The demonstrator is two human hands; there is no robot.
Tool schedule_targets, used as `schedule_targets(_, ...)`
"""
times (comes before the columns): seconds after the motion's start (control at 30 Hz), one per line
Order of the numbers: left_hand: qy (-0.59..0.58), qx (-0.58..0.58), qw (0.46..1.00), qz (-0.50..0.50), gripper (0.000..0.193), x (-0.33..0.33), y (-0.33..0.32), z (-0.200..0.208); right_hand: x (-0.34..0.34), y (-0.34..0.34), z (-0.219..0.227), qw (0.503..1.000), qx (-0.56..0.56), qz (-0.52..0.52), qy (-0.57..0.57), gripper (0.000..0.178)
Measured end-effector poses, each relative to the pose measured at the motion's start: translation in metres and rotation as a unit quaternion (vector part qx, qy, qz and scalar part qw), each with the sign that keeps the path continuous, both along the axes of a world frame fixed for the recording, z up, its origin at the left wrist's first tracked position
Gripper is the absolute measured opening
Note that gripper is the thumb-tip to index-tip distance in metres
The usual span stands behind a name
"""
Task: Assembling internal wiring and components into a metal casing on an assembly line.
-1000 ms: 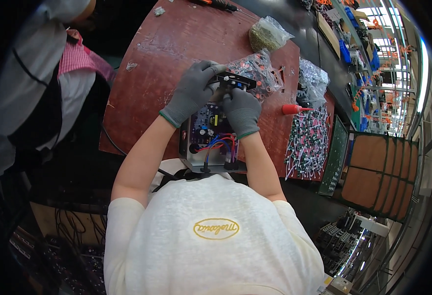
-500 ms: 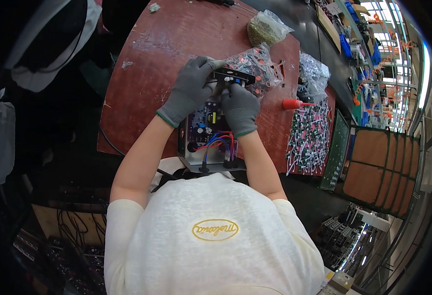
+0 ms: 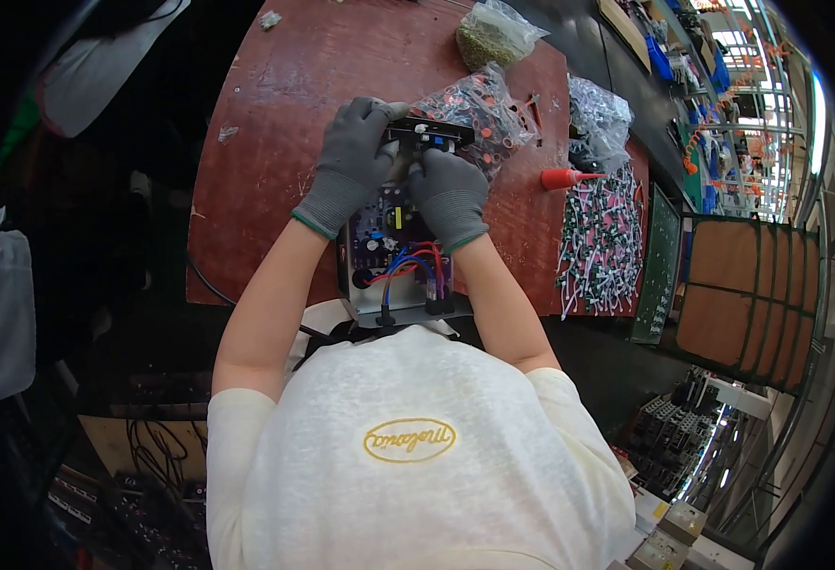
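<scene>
My gloved left hand point(image 3: 349, 157) is closed on the left end of a narrow black panel point(image 3: 453, 133), thumb along its near side. Small white and blue parts sit on the panel's near face. Just below it, my gloved right hand point(image 3: 451, 195) has its fingers bent up against those parts; its fingertips are partly hidden. Beneath both hands lies an open metal chassis point(image 3: 346, 271) with a purple circuit board point(image 3: 376, 228) inside. Red and blue wires point(image 3: 422, 255) loop over the board's near end. The chassis's far part is covered by my hands.
Right behind the panel lies a clear bag of black and red parts point(image 3: 498, 109). Farther back sits a bag of greenish small pieces point(image 3: 489, 43). To the right are a red bottle point(image 3: 558, 179), another clear bag point(image 3: 600, 109) and a pile of short wired parts point(image 3: 600, 247).
The view has shifted slightly, so the table things sit a little differently in it. Both hands stay at the black panel, which is now tilted somewhat less.
</scene>
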State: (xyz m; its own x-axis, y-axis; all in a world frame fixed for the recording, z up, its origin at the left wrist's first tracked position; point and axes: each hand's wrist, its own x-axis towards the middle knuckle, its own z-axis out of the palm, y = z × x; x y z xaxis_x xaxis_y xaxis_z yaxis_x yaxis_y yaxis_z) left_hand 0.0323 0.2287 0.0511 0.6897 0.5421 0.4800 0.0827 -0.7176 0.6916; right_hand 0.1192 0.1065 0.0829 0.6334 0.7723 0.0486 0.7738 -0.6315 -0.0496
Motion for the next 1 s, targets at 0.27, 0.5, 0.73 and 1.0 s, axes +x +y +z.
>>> schedule_targets(0.27, -0.012, -0.003, 1.0, 0.01, 0.043, -0.001, -0.002, 0.0, 0.0, 0.0, -0.003, 1.0, 0.007, 0.002, -0.009, 0.02)
schedule_targets(0.5, -0.013, -0.009, 1.0, 0.007, 0.045, -0.001, -0.002, -0.003, 0.0, -0.001, -0.008, 1.0, 0.021, 0.003, -0.014, 0.02)
schedule_targets(0.73, 0.006, 0.0, 1.0, 0.001, 0.045, -0.001, -0.003, 0.001, 0.0, 0.001, -0.011, 0.999, 0.032, -0.018, -0.011, 0.017)
schedule_targets(1.0, 0.182, 0.166, 0.964, 0.104, 0.067, 0.008, -0.019, 0.011, 0.001, -0.001, -0.015, 0.999, 0.037, -0.036, 0.001, 0.013)
